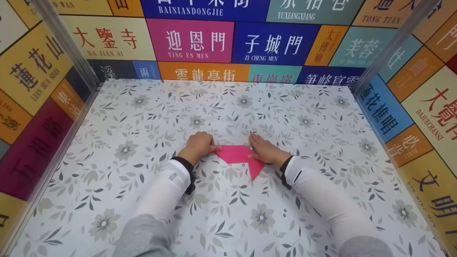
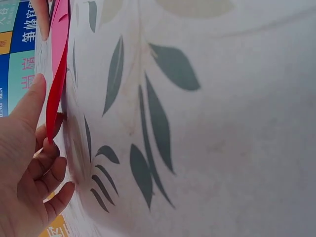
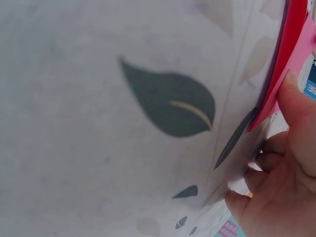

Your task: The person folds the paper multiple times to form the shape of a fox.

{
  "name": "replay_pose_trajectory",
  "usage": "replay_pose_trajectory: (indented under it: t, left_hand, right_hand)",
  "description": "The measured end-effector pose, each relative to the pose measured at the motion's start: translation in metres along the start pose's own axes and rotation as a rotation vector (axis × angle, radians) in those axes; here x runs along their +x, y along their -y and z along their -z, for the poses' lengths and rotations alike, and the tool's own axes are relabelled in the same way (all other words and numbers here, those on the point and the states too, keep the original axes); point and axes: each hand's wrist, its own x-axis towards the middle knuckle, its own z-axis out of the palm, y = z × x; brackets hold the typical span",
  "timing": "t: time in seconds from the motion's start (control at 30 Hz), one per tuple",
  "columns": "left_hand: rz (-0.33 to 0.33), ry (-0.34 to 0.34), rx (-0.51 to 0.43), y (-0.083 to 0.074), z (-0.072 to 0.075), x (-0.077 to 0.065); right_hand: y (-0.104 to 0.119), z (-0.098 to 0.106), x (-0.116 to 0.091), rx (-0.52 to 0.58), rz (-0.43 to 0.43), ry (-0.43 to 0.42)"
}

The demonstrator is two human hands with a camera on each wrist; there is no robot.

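A folded sheet of bright pink paper lies between the two hands, with a pointed flap hanging toward the person on its right side. The left hand pinches the paper's left corner. In the left wrist view, that hand has its thumb beside the paper's red-looking edge and curled fingers at its tip. The right hand rests at the right end, fingers stretched forward, thumb on the paper. The right wrist view shows this thumb touching the pink surface; the paper's underside is hidden.
A white tabletop with grey flowers and leaves spreads around the hands. Colourful panels with Chinese lettering stand behind and on both sides. Clear upright strips mark the back corners.
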Motion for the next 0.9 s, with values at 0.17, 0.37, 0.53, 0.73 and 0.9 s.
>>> replay_pose_trajectory:
  t: [0.17, 0.37, 0.53, 0.73, 0.9]
  left_hand:
    - [0.014, 0.009, -0.051, -0.002, 0.0, 0.0]
    - [0.055, 0.041, -0.217, -0.006, -0.001, 0.0]
    - [0.062, 0.021, -0.315, -0.011, -0.002, 0.0]
    - [0.11, -0.037, -0.392, -0.02, -0.003, -0.004]
    - [0.179, -0.104, -0.484, -0.027, -0.007, -0.008]
  right_hand:
    - [0.001, 0.0, 0.0, 0.0, -0.007, 0.0]
    - [0.003, 0.0, -0.002, 0.012, -0.009, 0.005]
    - [0.003, -0.002, -0.002, 0.015, -0.01, 0.009]
    - [0.002, -0.002, -0.001, 0.016, -0.011, 0.016]
    - [0.001, -0.001, -0.001, 0.009, -0.014, 0.016]
